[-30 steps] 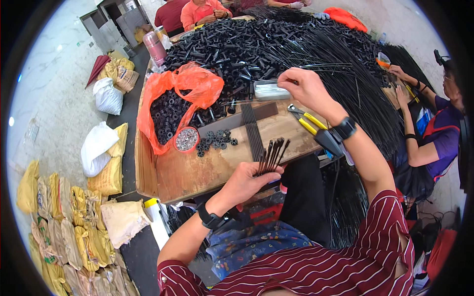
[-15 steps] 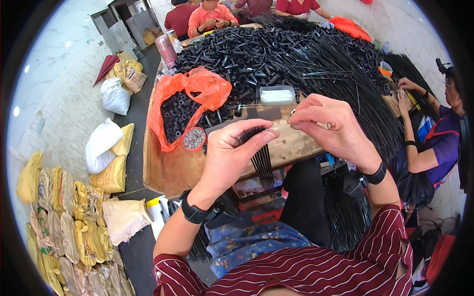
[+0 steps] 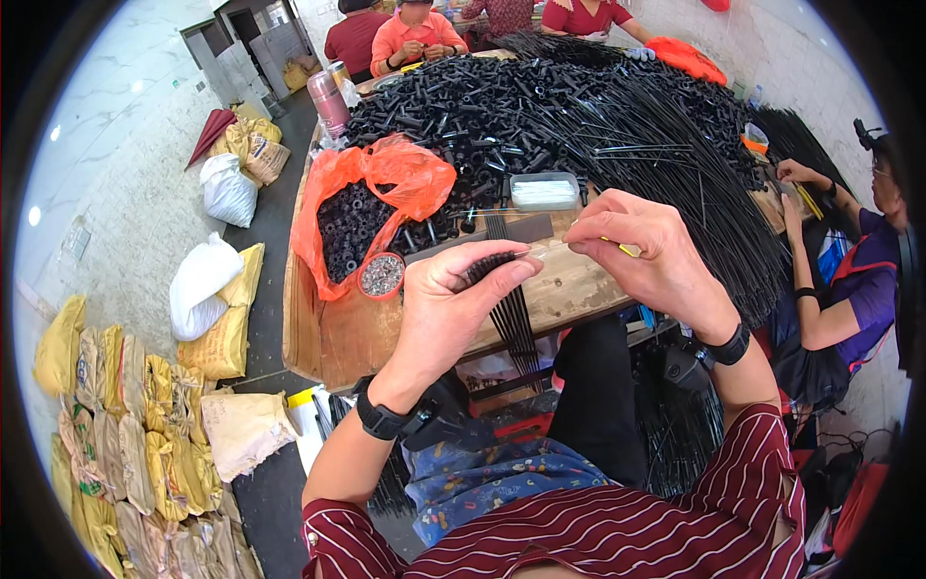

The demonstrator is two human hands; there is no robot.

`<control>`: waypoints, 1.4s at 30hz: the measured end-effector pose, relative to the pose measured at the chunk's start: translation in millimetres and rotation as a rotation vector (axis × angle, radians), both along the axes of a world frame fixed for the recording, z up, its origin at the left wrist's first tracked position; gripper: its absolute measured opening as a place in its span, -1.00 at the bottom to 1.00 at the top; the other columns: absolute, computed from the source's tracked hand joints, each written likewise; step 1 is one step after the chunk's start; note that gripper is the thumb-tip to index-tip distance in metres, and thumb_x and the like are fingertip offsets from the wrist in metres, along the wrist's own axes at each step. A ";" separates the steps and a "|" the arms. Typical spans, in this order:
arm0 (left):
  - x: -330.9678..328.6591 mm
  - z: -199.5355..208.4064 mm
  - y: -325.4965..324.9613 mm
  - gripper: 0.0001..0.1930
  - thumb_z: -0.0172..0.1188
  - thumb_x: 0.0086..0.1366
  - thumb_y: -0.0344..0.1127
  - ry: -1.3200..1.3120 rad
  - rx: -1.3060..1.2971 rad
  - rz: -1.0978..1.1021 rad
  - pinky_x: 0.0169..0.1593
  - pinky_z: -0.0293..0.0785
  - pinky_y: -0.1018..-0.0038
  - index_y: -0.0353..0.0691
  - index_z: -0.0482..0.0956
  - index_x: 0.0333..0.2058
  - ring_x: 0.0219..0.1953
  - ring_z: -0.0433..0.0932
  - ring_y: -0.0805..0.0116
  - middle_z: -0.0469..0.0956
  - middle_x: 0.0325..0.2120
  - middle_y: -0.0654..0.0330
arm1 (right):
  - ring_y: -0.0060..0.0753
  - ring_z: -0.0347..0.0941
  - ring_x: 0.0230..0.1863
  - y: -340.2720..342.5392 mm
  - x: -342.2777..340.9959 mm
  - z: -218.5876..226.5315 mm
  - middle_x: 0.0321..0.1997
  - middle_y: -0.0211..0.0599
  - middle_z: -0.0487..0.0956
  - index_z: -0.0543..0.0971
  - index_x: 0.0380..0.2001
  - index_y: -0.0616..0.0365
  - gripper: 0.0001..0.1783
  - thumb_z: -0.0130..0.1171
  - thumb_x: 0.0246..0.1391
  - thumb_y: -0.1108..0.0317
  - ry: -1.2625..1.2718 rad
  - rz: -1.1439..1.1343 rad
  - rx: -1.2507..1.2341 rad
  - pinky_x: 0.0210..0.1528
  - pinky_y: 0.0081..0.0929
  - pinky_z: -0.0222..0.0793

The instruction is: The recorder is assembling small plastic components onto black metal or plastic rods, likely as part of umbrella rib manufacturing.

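My left hand (image 3: 458, 294) is closed round a row of small black pieces (image 3: 494, 262), with thumb and forefinger pinched at its right end. A thin, pale strand (image 3: 548, 251) stretches from that pinch to my right hand (image 3: 651, 246). The right fingertips are pressed together on the strand. A small yellow piece (image 3: 627, 249) shows at the right palm; how it is held is hidden. Under my left hand several thin black rods (image 3: 514, 338) lie side by side across the table's front edge. Whether the black pieces join these rods, I cannot tell.
Before me stands a wooden table (image 3: 357, 338) with a red dish of small metal parts (image 3: 382, 275), an orange bag (image 3: 420, 179), a clear box of white sticks (image 3: 543, 191) and heaped black tubes (image 3: 453, 111). Long black rods (image 3: 675, 164) lie rightward, near a co-worker (image 3: 844, 280).
My right hand has shifted slightly, and the yellow piece now shows at its palm. The left hand keeps its hold on the black pieces. The view has moved a little.
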State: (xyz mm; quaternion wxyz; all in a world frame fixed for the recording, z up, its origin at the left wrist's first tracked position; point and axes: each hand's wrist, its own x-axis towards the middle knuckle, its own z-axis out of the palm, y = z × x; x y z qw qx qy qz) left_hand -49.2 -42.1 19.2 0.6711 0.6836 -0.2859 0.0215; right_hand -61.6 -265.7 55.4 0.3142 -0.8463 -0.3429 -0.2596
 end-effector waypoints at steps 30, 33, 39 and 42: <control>13.0 -4.7 -3.7 -0.84 0.24 0.17 -0.50 -0.104 0.197 -0.098 -0.12 0.53 0.58 -0.33 0.66 -0.25 -0.27 0.61 0.53 0.67 -0.32 0.16 | -0.17 0.50 -0.40 -4.0 -8.7 13.3 -0.42 -0.22 0.50 0.60 -0.37 0.20 -0.83 0.21 -0.14 0.58 -0.166 -0.006 -0.094 -0.40 -0.36 0.42; 16.2 -11.9 -2.8 -0.87 0.27 0.14 -0.47 -0.150 0.225 -0.102 -0.14 0.54 0.57 -0.32 0.67 -0.31 -0.29 0.62 0.51 0.67 -0.34 0.17 | -0.16 0.50 -0.41 -3.3 -9.5 13.0 -0.42 -0.22 0.50 0.60 -0.37 0.19 -0.84 0.22 -0.11 0.56 -0.083 0.033 -0.068 -0.41 -0.37 0.41; 16.6 -14.4 -13.2 -0.89 0.28 0.14 -0.45 -0.194 0.194 -0.131 -0.18 0.55 0.57 -0.34 0.66 -0.36 -0.32 0.63 0.50 0.66 -0.41 0.22 | -0.19 0.50 -0.42 2.1 -10.9 10.5 -0.40 -0.23 0.52 0.59 -0.33 0.18 -0.83 0.23 -0.09 0.54 -0.046 0.103 -0.008 -0.42 -0.39 0.41; 21.4 -22.4 -11.1 -0.88 0.27 0.15 -0.46 -0.304 0.211 -0.149 -0.21 0.54 0.57 -0.35 0.66 -0.32 -0.34 0.62 0.51 0.66 -0.43 0.24 | -0.22 0.51 -0.43 6.6 -12.1 11.2 -0.42 -0.25 0.53 0.59 -0.33 0.19 -0.81 0.26 -0.10 0.53 -0.076 0.010 0.046 -0.43 -0.41 0.41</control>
